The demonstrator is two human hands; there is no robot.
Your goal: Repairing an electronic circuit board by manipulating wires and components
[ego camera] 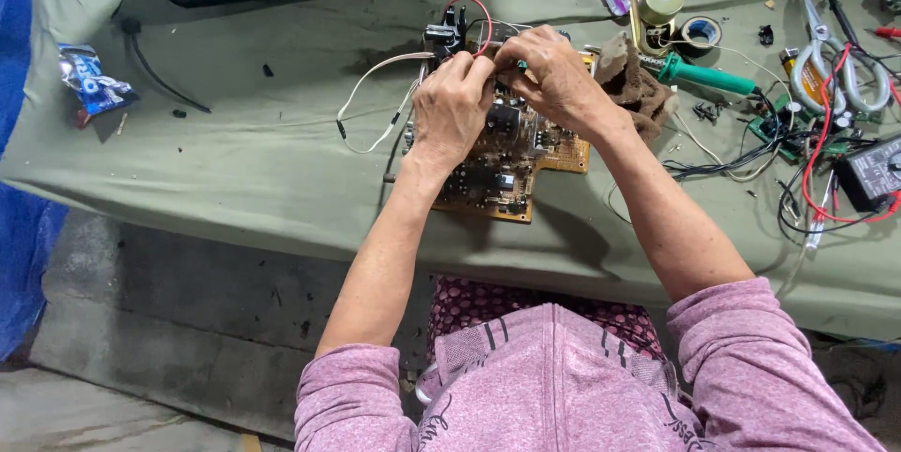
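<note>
Both hands meet over a tan circuit board [514, 166] crowded with dark parts, lying on the green cloth [253, 152], its long side running away from the person. Left hand [452, 109] presses down, fingers curled; right hand [554, 76] pinches something small, green-tipped, beside a red wire [481, 13].

Both hands, left [453, 107] and right [554, 76], on circuit board [507, 166]; right fingers possibly pinching small green part
</note>
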